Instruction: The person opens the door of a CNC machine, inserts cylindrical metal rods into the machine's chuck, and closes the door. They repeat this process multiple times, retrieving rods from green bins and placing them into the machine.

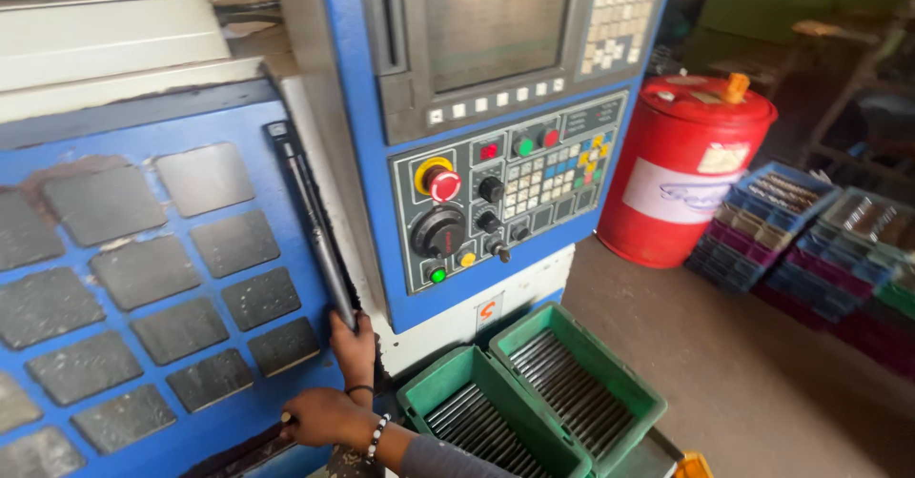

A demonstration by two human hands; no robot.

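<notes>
Two hands (338,383), long dark handle (315,225), perhaps gripped

Beaded bracelet (378,434), thin black wristband (359,389), grey sleeve (438,459)

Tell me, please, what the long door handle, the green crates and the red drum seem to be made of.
Door handle: probably metal, dark and worn, with a dull sheen along its bar.
Green crates: look like moulded plastic, matte, with thick rims; they hold grey metal rods.
Red drum: perhaps painted steel, glossy; plastic cannot be excluded.
</notes>
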